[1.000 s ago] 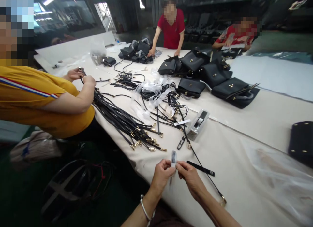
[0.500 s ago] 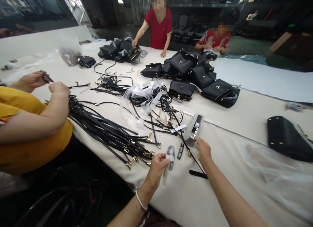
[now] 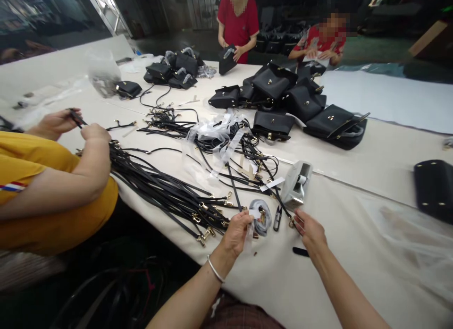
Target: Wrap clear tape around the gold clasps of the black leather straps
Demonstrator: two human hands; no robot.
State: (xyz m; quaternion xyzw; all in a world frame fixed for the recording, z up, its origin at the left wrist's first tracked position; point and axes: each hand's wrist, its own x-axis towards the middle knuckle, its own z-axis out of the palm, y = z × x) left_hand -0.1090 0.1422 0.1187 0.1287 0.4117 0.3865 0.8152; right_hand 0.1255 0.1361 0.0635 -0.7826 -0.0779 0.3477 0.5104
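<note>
In my left hand (image 3: 238, 233), thumb and fingers pinch a coiled bag strap (image 3: 262, 216) wrapped in clear grey plastic with a white strip; gold hardware glints inside the coil. My right hand (image 3: 312, 231) has its fingertips closed at a thin black strap (image 3: 285, 209) with a gold clasp, lying on the table; the exact grip is partly hidden. Just beyond it stands a grey tape dispenser (image 3: 294, 197). A small black looped tool, perhaps snips, (image 3: 278, 219) lies between my hands. Below my right fingers rests a flat black strip (image 3: 300, 251).
Black straps with gold clasps (image 3: 170, 197) lie bundled to my left, beside a co-worker in yellow (image 3: 63, 178). Crumpled plastic wrap (image 3: 221, 135) covers more straps. Black handbags (image 3: 272, 83) are piled ahead. Two people in red work across the table. Plastic sheeting (image 3: 399, 230) spreads at right.
My right hand has left the tape dispenser and come down to the strap beside it. The coil in my left hand has turned its round side toward me. One person in red has lifted a bag.
</note>
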